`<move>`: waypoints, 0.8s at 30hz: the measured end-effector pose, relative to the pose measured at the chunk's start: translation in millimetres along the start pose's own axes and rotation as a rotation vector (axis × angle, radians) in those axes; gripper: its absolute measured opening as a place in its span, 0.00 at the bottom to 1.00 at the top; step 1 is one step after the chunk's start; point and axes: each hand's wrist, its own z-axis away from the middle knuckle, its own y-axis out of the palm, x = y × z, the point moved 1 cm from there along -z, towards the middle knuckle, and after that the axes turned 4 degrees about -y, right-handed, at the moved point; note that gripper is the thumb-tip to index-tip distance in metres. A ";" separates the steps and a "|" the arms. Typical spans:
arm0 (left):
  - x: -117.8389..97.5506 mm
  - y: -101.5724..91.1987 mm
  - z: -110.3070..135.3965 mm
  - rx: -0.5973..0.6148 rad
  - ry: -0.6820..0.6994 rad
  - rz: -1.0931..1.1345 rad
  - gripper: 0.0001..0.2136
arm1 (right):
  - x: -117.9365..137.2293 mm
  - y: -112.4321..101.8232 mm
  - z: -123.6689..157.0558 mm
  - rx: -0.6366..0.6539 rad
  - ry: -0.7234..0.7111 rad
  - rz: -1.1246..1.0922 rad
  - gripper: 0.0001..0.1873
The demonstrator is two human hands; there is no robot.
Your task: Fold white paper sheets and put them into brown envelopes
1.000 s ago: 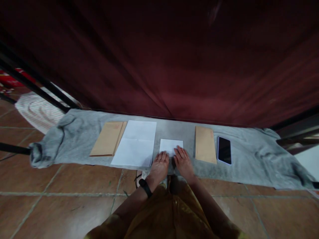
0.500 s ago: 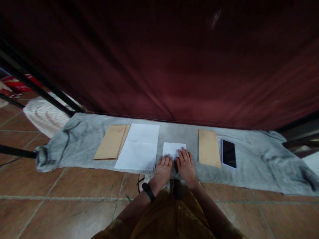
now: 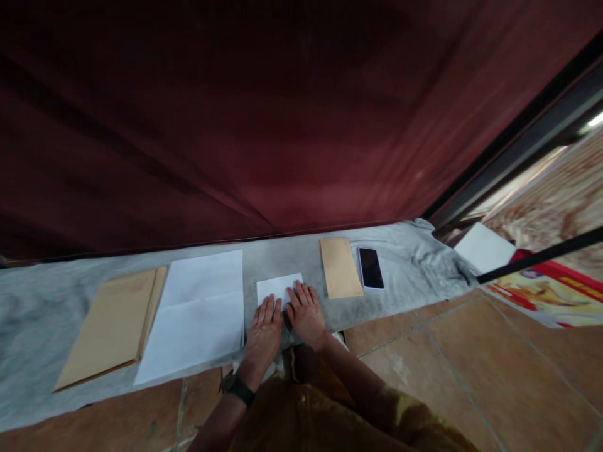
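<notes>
My left hand [image 3: 264, 326] and my right hand [image 3: 306, 311] lie flat, fingers stretched out, side by side on a small folded white paper [image 3: 276, 287]. The paper rests on a grey cloth [image 3: 409, 254] spread on the floor. The near part of the paper is hidden under my fingers. A black band circles my left wrist. Left of my hands lies a stack of white sheets [image 3: 195, 314]. A brown envelope [image 3: 340, 267] lies to the right of my right hand.
A stack of brown envelopes [image 3: 110, 325] lies at the far left of the cloth. A dark phone [image 3: 370, 267] sits beside the right envelope. A dark red curtain [image 3: 264, 125] hangs behind. Brown floor tiles [image 3: 471, 370], a white sheet [image 3: 485, 247] and a colourful printed mat [image 3: 551, 292] lie to the right.
The view has swung to the right and tilted, so the papers now sit left of centre. Both hands stay flat on the small folded paper.
</notes>
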 end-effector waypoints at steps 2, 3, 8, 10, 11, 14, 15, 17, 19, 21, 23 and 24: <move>0.2 2.0 2.3 0.008 0.001 0.008 0.27 | 0.3 -0.3 0.5 0.008 0.006 0.002 0.26; 0.1 2.2 3.7 0.012 -0.004 0.014 0.26 | 0.3 -0.4 0.7 0.010 0.011 0.004 0.26; -1.5 -1.7 8.9 0.011 -0.090 0.049 0.25 | 0.1 -1.1 0.9 0.015 0.014 0.006 0.26; -3.6 -5.4 7.9 0.009 -0.121 0.056 0.24 | 0.2 -1.3 1.9 0.010 0.004 0.000 0.26; -5.1 -7.9 6.2 0.008 -0.134 0.055 0.24 | 0.3 -1.2 2.7 0.003 -0.001 -0.003 0.26; -9.7 -15.9 -4.7 0.019 -0.145 0.046 0.24 | 0.0 0.7 5.8 -0.026 -0.015 -0.002 0.26; -10.8 -17.9 -9.7 0.031 -0.139 0.042 0.25 | -0.5 1.8 6.6 -0.035 -0.020 0.001 0.26; -11.9 -19.7 -19.4 0.056 -0.127 0.038 0.25 | -1.5 4.5 7.7 -0.047 -0.035 0.009 0.26; -11.6 -19.0 -26.3 0.068 -0.130 0.041 0.25 | -2.3 6.5 8.2 -0.051 -0.052 0.017 0.26; -10.8 -17.1 -29.0 0.072 -0.127 0.054 0.25 | -2.8 7.1 8.4 -0.051 -0.061 0.023 0.26; -9.7 -15.2 -28.5 0.074 -0.119 0.071 0.25 | -2.8 6.7 8.2 -0.051 -0.060 0.024 0.26; -9.2 -14.5 -27.6 0.077 -0.114 0.079 0.25 | -2.8 6.4 8.1 -0.051 -0.057 0.022 0.26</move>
